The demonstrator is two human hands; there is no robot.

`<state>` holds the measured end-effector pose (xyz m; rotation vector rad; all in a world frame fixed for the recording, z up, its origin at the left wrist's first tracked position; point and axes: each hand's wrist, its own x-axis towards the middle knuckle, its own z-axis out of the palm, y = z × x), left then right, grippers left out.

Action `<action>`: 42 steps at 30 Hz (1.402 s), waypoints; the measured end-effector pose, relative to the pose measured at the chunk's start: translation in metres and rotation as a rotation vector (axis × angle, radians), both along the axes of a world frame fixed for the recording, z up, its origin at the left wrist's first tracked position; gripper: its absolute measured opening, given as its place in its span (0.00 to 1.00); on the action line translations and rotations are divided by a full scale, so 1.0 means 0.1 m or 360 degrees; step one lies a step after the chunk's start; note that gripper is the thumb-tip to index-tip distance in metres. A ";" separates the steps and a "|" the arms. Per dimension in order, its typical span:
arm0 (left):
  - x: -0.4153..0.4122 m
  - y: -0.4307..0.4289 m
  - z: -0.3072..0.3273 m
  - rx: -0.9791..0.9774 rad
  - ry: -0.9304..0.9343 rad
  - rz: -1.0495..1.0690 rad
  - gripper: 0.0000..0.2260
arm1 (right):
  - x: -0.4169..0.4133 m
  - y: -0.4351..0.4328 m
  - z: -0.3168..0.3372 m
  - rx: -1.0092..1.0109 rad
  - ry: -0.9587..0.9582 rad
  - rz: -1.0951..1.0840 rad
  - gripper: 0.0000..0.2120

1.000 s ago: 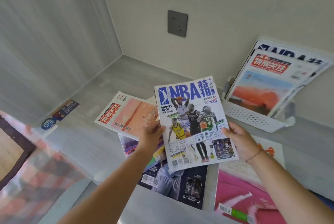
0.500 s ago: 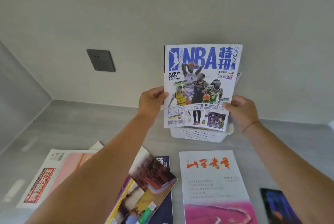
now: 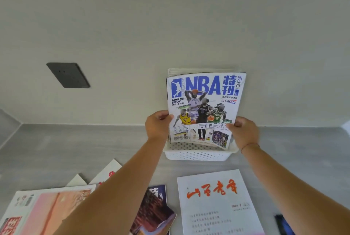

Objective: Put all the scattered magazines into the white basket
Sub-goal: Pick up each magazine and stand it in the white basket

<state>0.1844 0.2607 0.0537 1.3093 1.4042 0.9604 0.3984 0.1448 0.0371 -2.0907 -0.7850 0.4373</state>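
Note:
An NBA magazine (image 3: 205, 102) with a blue title stands upright with its lower edge inside the white basket (image 3: 197, 154), which sits against the back wall. My left hand (image 3: 157, 124) grips its left edge and my right hand (image 3: 243, 131) grips its right edge. Other magazines (image 3: 200, 70) stand behind it in the basket, mostly hidden. On the grey shelf lie a white magazine with red characters (image 3: 217, 204), a pink-orange one (image 3: 47, 210) at the lower left, and a dark one (image 3: 153, 212) under my left forearm.
A dark wall socket (image 3: 68, 75) is on the back wall to the left. The corner of a dark blue item (image 3: 283, 224) shows at the lower right. More white magazine corners (image 3: 108, 173) peek out beside my left arm.
Both hands have lowered the NBA magazine into the white basket, from in front of the wall down to in front of the magazines standing there.

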 end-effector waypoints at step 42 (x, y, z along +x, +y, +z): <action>-2.12 -1.35 -0.72 -0.0188 0.0886 0.0125 0.23 | -1.78 -0.69 -0.15 0.0184 -0.0353 0.0517 0.16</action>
